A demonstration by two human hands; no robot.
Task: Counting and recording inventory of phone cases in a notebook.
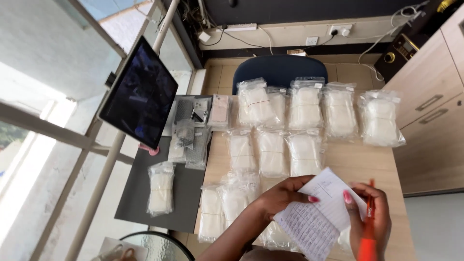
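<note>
At about five o'clock in the view, the left hand (282, 195) pinches the near edge of a folded sheet of handwritten paper (319, 215) between thumb and fingers, tilting it up toward the face so its rows can be read. The right hand (369, 217) is closed around an orange pen (368, 232) while its thumb steadies the sheet's right edge. Beyond the paper, from ten to one o'clock, clear plastic bags of white items (304, 108) lie in rows on the wooden table (372, 162), spread flat so each shows, and a dark tablet (140, 94) stands on its mount at nine o'clock.
</note>
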